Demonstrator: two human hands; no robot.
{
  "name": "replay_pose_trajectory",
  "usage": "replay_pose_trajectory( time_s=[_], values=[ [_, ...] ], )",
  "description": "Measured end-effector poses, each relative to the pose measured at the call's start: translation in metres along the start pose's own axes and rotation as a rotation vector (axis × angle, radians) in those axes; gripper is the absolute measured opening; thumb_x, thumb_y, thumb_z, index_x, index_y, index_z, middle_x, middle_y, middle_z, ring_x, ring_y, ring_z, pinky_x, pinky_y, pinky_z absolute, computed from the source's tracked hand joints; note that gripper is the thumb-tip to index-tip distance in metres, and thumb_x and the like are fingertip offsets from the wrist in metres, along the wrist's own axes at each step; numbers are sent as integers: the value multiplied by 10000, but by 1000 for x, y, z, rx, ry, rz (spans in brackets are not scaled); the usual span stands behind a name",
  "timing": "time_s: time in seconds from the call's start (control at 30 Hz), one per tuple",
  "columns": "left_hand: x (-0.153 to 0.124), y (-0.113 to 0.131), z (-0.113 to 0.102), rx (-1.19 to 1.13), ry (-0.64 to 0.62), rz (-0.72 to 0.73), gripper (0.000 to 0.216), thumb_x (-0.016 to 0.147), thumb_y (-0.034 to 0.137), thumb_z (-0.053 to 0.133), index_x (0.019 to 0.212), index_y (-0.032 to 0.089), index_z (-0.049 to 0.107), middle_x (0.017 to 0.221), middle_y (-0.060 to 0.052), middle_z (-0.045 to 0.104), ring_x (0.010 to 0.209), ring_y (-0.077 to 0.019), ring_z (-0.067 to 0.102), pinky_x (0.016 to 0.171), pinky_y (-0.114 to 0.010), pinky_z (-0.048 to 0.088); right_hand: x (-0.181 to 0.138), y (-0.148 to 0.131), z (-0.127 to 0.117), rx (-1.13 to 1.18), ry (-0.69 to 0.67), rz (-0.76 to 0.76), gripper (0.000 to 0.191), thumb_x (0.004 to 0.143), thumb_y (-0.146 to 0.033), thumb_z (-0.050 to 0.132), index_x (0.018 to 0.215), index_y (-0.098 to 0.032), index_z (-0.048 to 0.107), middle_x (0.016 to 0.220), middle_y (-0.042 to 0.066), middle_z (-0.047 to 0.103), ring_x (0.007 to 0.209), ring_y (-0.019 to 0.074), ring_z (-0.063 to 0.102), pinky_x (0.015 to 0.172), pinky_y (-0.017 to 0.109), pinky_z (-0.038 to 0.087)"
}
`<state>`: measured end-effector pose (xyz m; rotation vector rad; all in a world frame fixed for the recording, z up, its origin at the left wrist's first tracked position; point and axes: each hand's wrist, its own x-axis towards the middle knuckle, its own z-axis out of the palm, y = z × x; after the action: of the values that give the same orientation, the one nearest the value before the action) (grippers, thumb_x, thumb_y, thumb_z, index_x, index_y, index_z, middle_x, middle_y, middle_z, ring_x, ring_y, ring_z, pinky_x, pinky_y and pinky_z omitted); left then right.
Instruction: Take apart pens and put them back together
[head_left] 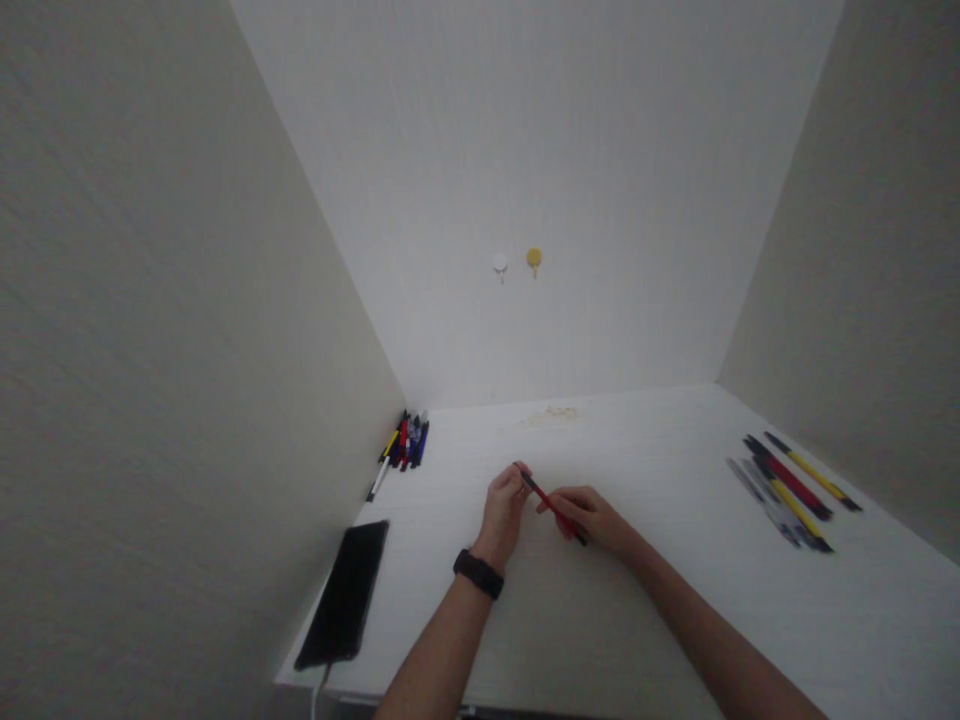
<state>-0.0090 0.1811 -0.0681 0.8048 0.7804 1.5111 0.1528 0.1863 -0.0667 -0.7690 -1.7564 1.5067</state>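
Both of my hands meet over the middle of the white table on a red pen with black ends. My left hand, with a black band on its wrist, pinches the pen's far tip between its fingertips. My right hand is closed around the pen's near half. The pen slants from upper left to lower right, just above the table top.
A heap of coloured pens lies in the back left corner against the wall. A row of pens lies at the right. A black phone with a cable rests at the front left edge. Two small hooks hang on the back wall.
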Motion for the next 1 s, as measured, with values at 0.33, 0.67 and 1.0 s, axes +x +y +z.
replay_pose_trajectory(
  time_s=[0.33,0.67,1.0],
  values=[
    [0,-1,-1,46,-28,19,268,707,383,738,702,137,633,674,0,501,651,-106,428,628,-234,346,0,2,-4,2,-98,-4,452,844,-567,520,780,-134,631,569,23,612,466,101,510,436,213,384],
    [-2,0,2,66,-4,31,203,729,327,708,713,136,639,707,-4,520,673,-105,447,652,-231,356,1,4,0,-35,20,51,404,759,-540,637,658,-168,518,517,-24,526,436,83,452,423,210,344],
    [2,-2,-3,-19,-18,1,238,718,359,732,748,136,655,721,-12,536,675,-107,459,644,-232,367,0,0,-5,4,-156,15,479,859,-580,474,828,-129,633,552,-10,535,438,79,425,427,211,321]
  ],
)
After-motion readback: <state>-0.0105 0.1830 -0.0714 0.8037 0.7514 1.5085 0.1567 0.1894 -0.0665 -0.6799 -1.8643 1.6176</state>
